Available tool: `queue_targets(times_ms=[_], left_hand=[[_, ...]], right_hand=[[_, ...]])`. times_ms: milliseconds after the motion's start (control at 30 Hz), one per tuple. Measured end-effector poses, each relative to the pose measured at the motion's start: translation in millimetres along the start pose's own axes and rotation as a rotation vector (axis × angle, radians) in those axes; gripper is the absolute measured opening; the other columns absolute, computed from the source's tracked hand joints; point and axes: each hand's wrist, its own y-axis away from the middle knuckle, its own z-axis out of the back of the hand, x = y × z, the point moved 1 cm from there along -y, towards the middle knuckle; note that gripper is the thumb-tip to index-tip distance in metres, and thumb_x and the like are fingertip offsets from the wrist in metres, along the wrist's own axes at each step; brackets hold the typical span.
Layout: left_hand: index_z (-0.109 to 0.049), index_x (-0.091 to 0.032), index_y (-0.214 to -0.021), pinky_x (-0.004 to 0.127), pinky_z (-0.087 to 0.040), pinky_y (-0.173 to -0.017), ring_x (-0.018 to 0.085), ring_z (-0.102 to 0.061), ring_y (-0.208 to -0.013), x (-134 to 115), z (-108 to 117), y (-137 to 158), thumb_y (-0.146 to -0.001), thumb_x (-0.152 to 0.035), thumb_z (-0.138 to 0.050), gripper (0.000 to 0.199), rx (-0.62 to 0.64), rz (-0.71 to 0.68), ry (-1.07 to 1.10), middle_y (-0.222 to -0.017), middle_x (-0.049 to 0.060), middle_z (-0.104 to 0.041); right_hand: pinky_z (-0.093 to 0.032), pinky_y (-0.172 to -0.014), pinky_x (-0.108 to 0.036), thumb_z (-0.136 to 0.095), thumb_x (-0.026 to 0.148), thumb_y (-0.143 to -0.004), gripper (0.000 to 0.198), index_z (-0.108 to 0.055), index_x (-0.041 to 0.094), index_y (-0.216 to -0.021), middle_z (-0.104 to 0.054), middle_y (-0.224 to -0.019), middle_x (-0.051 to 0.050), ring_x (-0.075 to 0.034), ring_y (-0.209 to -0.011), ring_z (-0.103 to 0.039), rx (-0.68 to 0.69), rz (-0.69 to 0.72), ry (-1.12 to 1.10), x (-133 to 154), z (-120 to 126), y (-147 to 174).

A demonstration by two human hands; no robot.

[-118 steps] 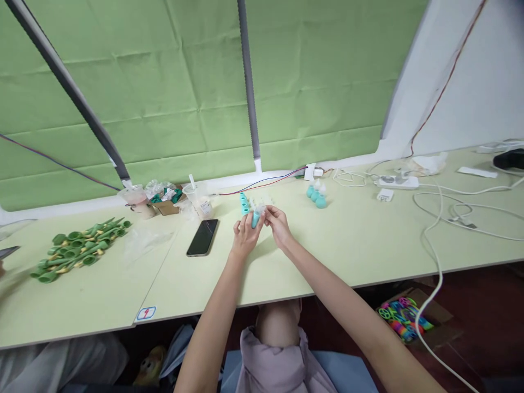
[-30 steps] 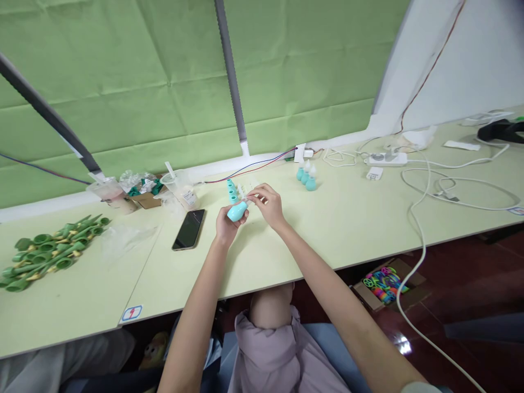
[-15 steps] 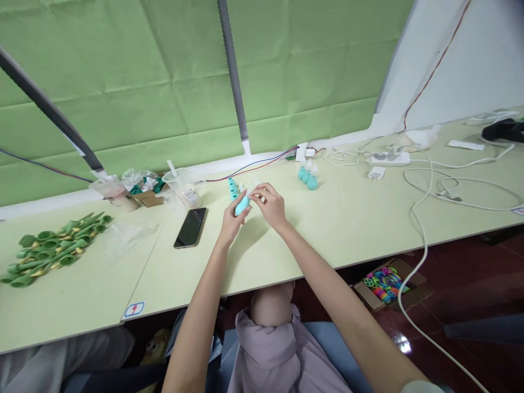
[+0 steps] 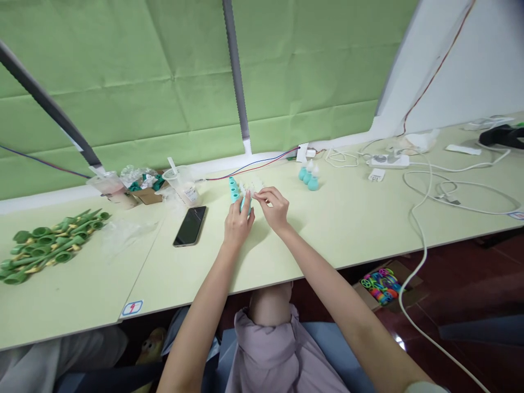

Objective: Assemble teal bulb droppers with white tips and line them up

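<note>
My left hand (image 4: 238, 222) is closed around a turquoise squeeze bulb (image 4: 247, 204), its back turned up so that most of the bulb is hidden. Close beside it, my right hand (image 4: 275, 208) pinches thumb and forefinger together near the bulb's top. What sits in that pinch is too small to make out. Just beyond my fingers lie several small clear tips (image 4: 257, 185). A row of turquoise bulbs with open mouths (image 4: 233, 187) stands left of the tips. To the right are turquoise bulbs fitted with clear tips (image 4: 313, 183).
A black phone (image 4: 190, 226) lies to the left, near a plastic cup (image 4: 182, 185) and a second cup (image 4: 115, 191). Green tubular pieces (image 4: 51, 245) are piled at far left. White cables and a power strip (image 4: 390, 161) occupy the right. A box of colourful items (image 4: 380, 285) sits below.
My left hand has rolled over, back upward, covering more of the bulb. My right hand has lowered slightly and shifted a little right, still pinching.
</note>
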Motion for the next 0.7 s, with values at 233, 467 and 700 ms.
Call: queue_targets(times_ms=[233,467,700], left_hand=[[-0.035,-0.015,-0.134,0.033,-0.040,-0.089,0.021,-0.049,-0.101,0.7,-0.9,-1.1,-0.088,-0.029,-0.036,0.048,-0.018,-0.002,0.110,-0.111,0.016,-0.052],[-0.029,-0.014,-0.136,0.036,-0.041,-0.089,0.021,-0.048,-0.103,2.5,-3.6,0.6,-0.089,-0.030,-0.034,0.050,-0.002,-0.027,0.161,-0.111,0.018,-0.050],[-0.027,-0.013,-0.136,0.036,-0.041,-0.089,0.021,-0.047,-0.104,9.4,-6.5,4.9,-0.089,-0.027,-0.034,0.050,0.002,-0.103,0.171,-0.110,0.018,-0.049]], right_hand=[[-0.048,-0.060,-0.027,-0.053,0.033,-0.082,0.017,-0.066,0.023,-0.076,-0.061,-0.082,-0.005,-0.015,-0.075,-0.058,-0.007,-0.102,-0.073,6.0,1.5,-0.1],[-0.048,-0.057,-0.026,-0.052,0.032,-0.083,0.017,-0.066,0.023,-0.082,-0.062,-0.083,-0.005,-0.014,-0.075,-0.058,-0.043,-0.079,-0.088,9.8,-0.3,1.9],[-0.048,-0.060,-0.025,-0.052,0.030,-0.084,0.016,-0.066,0.023,-0.080,-0.062,-0.083,-0.004,-0.014,-0.076,-0.059,-0.041,-0.038,-0.043,8.5,0.9,2.7]])
